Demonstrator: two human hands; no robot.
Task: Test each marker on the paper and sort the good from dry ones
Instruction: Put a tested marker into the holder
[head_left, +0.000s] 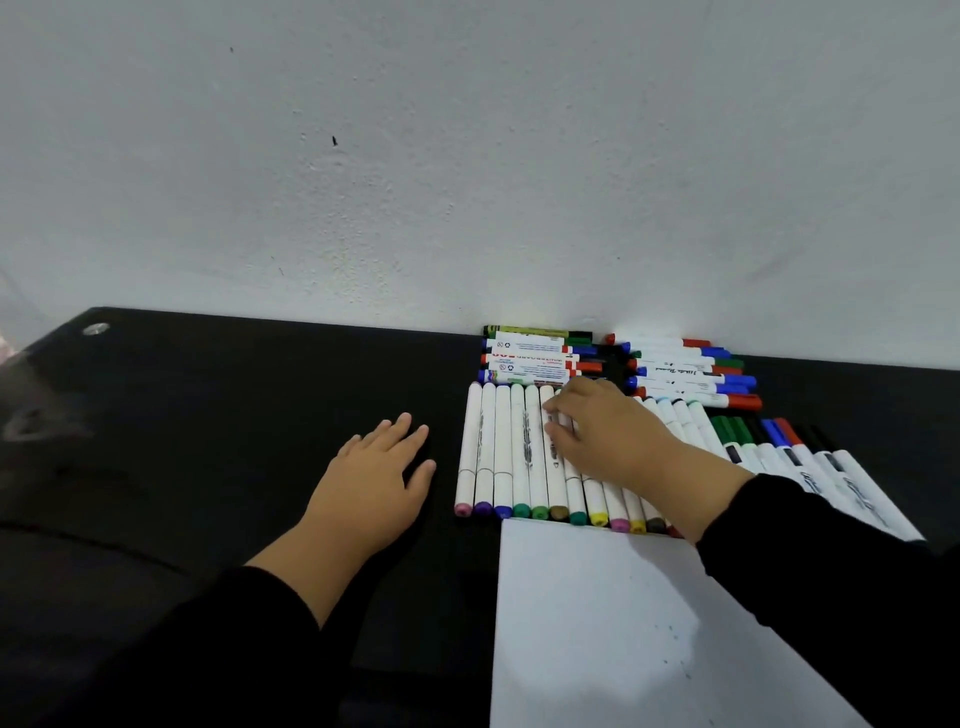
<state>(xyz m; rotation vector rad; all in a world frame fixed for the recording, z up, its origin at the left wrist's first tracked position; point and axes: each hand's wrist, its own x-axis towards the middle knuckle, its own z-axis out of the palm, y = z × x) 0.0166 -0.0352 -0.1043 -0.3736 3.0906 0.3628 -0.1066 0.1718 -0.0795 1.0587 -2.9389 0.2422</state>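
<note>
A row of white markers (503, 452) with coloured end caps lies side by side on the black table (208, 415), just beyond a white sheet of paper (597, 623). My right hand (608, 431) lies over the middle of this row, its fingertips curled down onto one or two of the markers. Whether a marker is gripped I cannot tell. My left hand (374, 473) rests flat on the table, left of the row, fingers straight and holding nothing.
Two stacks of whiteboard markers (535, 353) (685, 371) lie against the white wall (467, 156). More whiteboard markers with green, blue, red and black caps (810, 457) lie at the right. A metal fitting (95, 329) sits in the table's far left corner.
</note>
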